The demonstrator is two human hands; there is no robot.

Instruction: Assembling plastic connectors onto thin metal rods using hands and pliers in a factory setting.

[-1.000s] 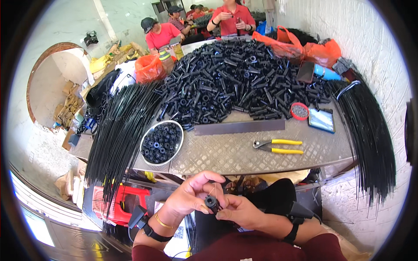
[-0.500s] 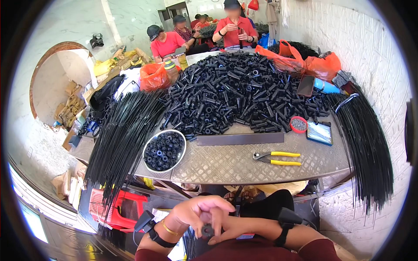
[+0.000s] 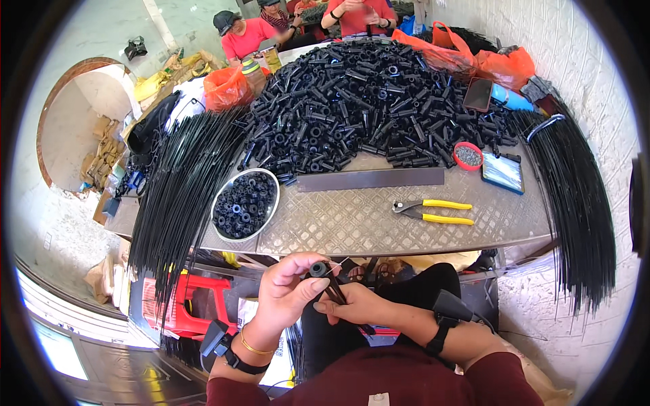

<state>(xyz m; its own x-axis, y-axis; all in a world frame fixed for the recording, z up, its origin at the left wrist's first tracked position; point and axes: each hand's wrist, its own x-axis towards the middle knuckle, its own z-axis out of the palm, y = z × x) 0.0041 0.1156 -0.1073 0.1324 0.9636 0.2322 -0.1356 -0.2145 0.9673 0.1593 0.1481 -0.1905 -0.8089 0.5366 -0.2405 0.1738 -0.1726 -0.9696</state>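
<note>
Over my lap, just off the table's near edge, my left hand (image 3: 290,292) pinches a small black ring-shaped piece (image 3: 317,270) between thumb and fingers. My right hand (image 3: 357,306) is closed round a dark tubular piece (image 3: 334,291), tilted so its upper end meets or nearly meets the ring. A thin, light wire-like strand sticks out beside them; where it starts I cannot tell. Ahead on the table lie yellow-handled pliers (image 3: 440,211). A round metal bowl (image 3: 277,196) of small black rings stands left of them.
A big heap of black tubular parts (image 3: 365,101) covers the table's (image 3: 325,220) far half, behind a flat dark bar (image 3: 372,178). Bundles of black rods hang over the left (image 3: 183,183) and right (image 3: 575,203) edges. A red stool (image 3: 203,294) stands lower left. Co-workers sit across.
Both hands have risen toward the table edge and come apart slightly. The dark tube and the strand now show between them. The whole view has tipped downward.
</note>
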